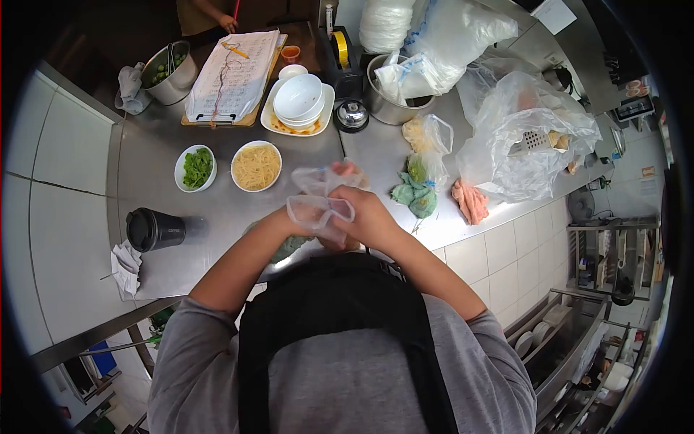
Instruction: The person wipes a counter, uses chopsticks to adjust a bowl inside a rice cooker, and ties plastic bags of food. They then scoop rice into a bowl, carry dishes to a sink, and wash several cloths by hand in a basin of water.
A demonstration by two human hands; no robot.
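Note:
A clear plastic bag (pixel 309 207) with loop handles is gathered between my hands, close to my chest at the counter's front edge. My right hand (pixel 365 215) is closed around its bunched part. My left hand (pixel 298 220) is closed on the bag too, mostly covered by the plastic and slightly blurred. What the bag holds is hard to make out. Beyond my hands stand a white bowl of pale shredded food (pixel 256 166) and a white bowl of chopped green leaves (pixel 196 168). A green cloth (pixel 291 248) lies partly under my left forearm.
On the left are a black lidded cup (pixel 155 229) and crumpled paper (pixel 127 267). Stacked bowls (pixel 298 98), a clipboard (pixel 233 78), a call bell (pixel 352 116) and pots stand behind. Small filled bags (pixel 423 163), a pink cloth (pixel 470 201) and large plastic bags (pixel 499 155) lie right. Another person's hand (pixel 228 24) shows behind.

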